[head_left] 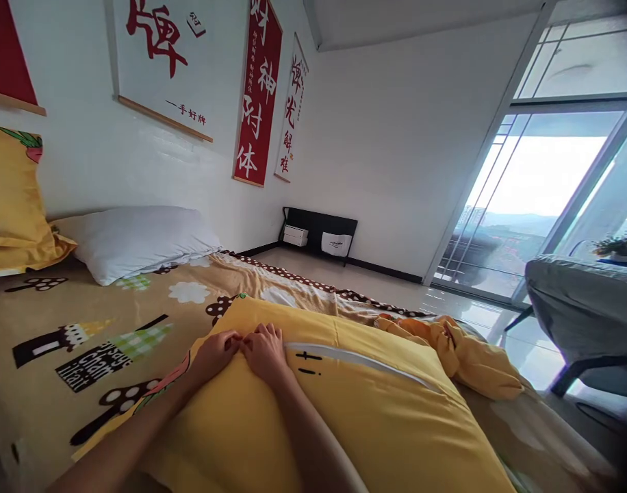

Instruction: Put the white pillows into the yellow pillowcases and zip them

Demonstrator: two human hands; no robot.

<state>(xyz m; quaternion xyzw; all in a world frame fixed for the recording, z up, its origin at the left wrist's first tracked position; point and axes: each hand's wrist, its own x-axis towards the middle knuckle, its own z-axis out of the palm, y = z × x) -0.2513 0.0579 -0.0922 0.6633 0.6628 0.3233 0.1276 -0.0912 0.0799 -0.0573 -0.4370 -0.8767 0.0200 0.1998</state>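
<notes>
A plump pillow in a yellow pillowcase (375, 411) lies in front of me on the bed. A pale zipper (365, 359) curves across its upper side, with small black marks just below it. My left hand (218, 352) pinches the pillowcase fabric near the left end of the zipper line. Close beside it, my right hand (266, 350) has its fingers closed on the fabric where the visible zipper starts. The two hands' fingertips nearly meet. Whether a zipper pull is between my fingers is hidden.
A white pillow (144, 236) and another yellow pillow (16, 205) lie toward the wall on the patterned bedsheet (185, 322). Crumpled yellow cloth (478, 359) rests at the bed's right side. A grey chair (585, 308) stands at right, and a low black rack (318, 229) by the far wall.
</notes>
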